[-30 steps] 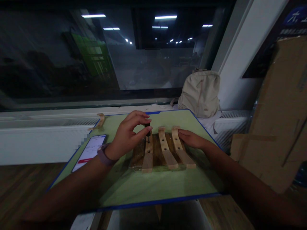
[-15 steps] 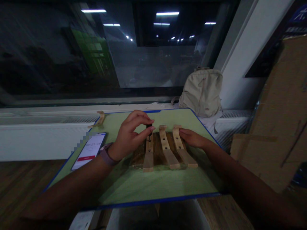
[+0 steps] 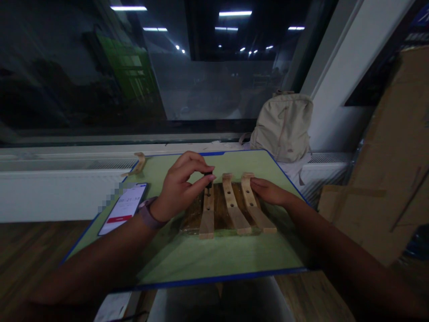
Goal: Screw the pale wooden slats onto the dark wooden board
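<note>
A dark wooden block (image 3: 221, 210) lies on a green board (image 3: 214, 255), with three pale wooden slats across it. My left hand (image 3: 179, 188) pinches a small black screw (image 3: 208, 181) upright over the upper hole of the left slat (image 3: 208, 214). The middle slat (image 3: 233, 208) shows two empty holes. My right hand (image 3: 270, 192) lies flat with fingers together against the upper part of the right slat (image 3: 253, 205), pressing on it. A purple band sits on my left wrist.
A phone (image 3: 124, 208) with a lit screen lies on the board's left side. A spare wooden slat (image 3: 139, 163) rests on the white sill behind. A beige backpack (image 3: 283, 127) leans by the window, and cardboard (image 3: 385, 170) stands at the right.
My hands stay where they were; the left fingers have shifted slightly on the screw. The view has tilted a little.
</note>
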The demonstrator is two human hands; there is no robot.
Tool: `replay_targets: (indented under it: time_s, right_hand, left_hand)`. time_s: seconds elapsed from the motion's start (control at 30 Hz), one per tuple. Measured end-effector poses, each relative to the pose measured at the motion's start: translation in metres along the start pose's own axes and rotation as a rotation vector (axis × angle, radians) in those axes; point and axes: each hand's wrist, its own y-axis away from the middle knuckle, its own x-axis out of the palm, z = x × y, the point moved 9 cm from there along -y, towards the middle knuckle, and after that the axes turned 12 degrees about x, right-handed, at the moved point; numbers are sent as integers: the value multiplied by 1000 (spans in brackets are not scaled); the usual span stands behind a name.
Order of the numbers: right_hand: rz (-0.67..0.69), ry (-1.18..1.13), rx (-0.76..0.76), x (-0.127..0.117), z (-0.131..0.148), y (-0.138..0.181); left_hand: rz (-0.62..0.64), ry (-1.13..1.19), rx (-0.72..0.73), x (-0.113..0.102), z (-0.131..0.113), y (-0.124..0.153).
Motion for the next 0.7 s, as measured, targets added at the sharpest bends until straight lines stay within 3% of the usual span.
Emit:
replay_targets:
  time_s: [0.1, 0.27, 0.5, 0.7]
  right_hand:
    - [-6, 3, -6, -2, 3, 2]
    - [2, -29, -12, -2, 6, 4]
    - [0, -9, 24, -1, -1, 2]
    - [9, -46, -12, -1, 2, 3]
  left_hand:
    - [10, -34, -17, -2, 2, -2]
    - [56, 95, -74, 3, 9, 1]
    - [-10, 139, -67, 2, 13, 5]
    - [122, 287, -218, 13, 17, 7]
